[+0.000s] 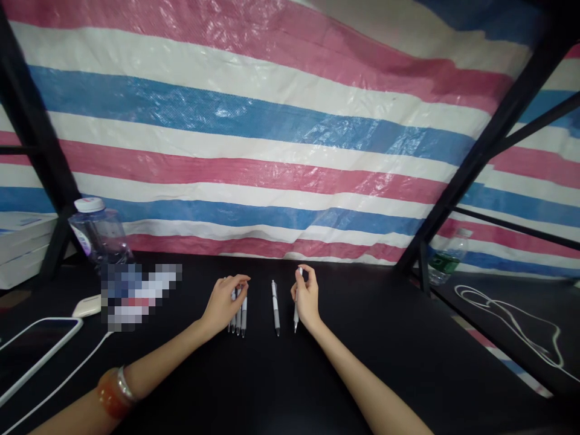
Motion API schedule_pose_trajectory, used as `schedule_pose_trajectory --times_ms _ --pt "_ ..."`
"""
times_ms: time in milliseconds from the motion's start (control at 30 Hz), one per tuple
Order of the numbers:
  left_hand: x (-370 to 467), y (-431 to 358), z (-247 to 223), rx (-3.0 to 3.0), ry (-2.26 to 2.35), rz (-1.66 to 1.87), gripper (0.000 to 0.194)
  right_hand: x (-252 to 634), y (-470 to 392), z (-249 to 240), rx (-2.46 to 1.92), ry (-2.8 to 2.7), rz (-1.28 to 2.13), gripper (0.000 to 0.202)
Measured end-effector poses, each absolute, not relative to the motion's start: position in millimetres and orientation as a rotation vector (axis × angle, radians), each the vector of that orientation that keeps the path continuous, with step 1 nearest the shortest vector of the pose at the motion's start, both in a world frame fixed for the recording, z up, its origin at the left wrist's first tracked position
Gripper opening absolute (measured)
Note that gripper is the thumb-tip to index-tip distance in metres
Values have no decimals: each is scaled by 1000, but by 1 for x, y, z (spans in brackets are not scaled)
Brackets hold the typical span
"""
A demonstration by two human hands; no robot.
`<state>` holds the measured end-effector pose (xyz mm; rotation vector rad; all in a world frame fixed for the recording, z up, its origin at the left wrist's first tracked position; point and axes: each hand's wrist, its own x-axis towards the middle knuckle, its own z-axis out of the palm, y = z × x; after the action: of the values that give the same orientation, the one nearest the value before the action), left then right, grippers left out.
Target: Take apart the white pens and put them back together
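So the left hand (226,302) is draped over a row of pens (243,317) on the table (254,386), covering their tops (can't tell if it's actually gripping any). Right hand's (308,300) got a pen (296,317) pinched upright-ish, middle partly hidden by fingers, and a loose pen (275,308) lies between the hands.

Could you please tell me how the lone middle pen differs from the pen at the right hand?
The middle pen lies untouched on the black table, while the other pen is held in the fingers of the right hand. The middle pen shows its full length; the other pen is partly covered. Both have white upper and grey lower parts.
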<state>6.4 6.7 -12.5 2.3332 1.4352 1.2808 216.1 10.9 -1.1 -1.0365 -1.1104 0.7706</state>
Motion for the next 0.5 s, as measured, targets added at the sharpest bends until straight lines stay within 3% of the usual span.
schedule_pose_trajectory --times_ms 267,500 --pt "11 -8 -1 2610 1225 1253 25 208 8 -1 -958 -1038 886 37" --pt "15 -24 11 2977 786 1131 46 200 4 1 -955 -1037 945 49"
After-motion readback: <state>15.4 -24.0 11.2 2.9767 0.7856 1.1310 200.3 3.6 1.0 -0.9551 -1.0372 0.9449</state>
